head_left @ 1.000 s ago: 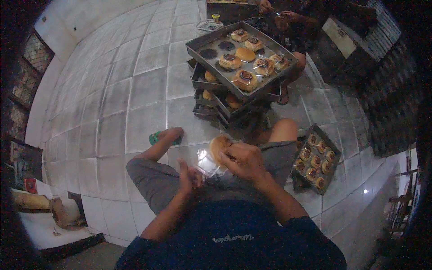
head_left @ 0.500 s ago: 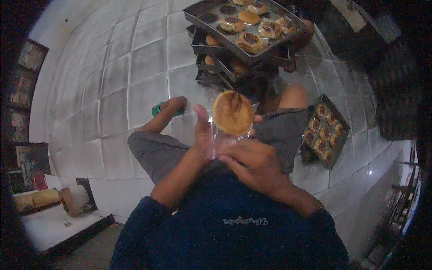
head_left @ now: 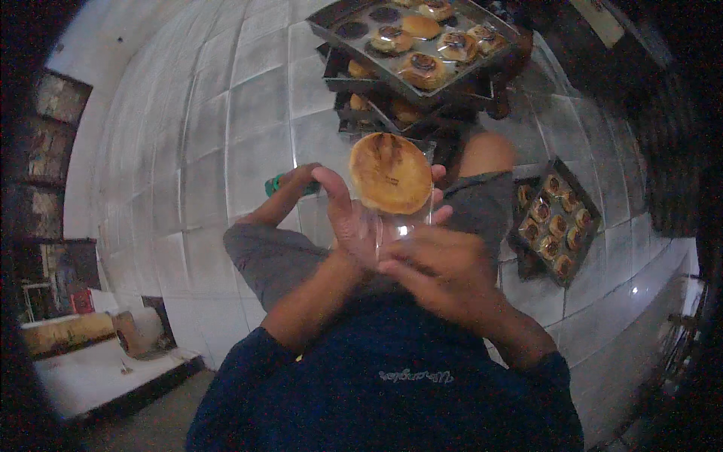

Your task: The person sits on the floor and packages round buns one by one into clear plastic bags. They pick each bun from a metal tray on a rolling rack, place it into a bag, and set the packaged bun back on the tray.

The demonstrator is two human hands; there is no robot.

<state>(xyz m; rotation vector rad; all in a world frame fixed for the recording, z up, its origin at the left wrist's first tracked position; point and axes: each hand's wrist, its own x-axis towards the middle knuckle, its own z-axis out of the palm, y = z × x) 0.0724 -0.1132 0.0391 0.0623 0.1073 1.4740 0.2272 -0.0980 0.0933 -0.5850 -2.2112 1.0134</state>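
A round, flat golden-brown bun (head_left: pixel 391 173) with darker browned patches sits in a clear plastic bag (head_left: pixel 399 228). It rests on my left hand (head_left: pixel 350 218), palm up, with the thumb out on one side and fingertips showing past the bag on the other. The bun hides the rest of those fingers. My right hand (head_left: pixel 444 271), slightly blurred, has thumb and fingers pinched at the near end of the bag, below the bun.
Ahead, stacked dark metal trays (head_left: pixel 361 59) hold several buns, some wrapped. Another tray (head_left: pixel 578 255) of wrapped buns lies at right on the tiled floor. My crossed legs are beneath my hands. Far left, a pale roll (head_left: pixel 68 331) lies on a white surface (head_left: pixel 83 384).
The bagged bun has risen slightly, away from my body. My left fingers show more on its right side, and my right hand has shifted a little right along the bag's near end.
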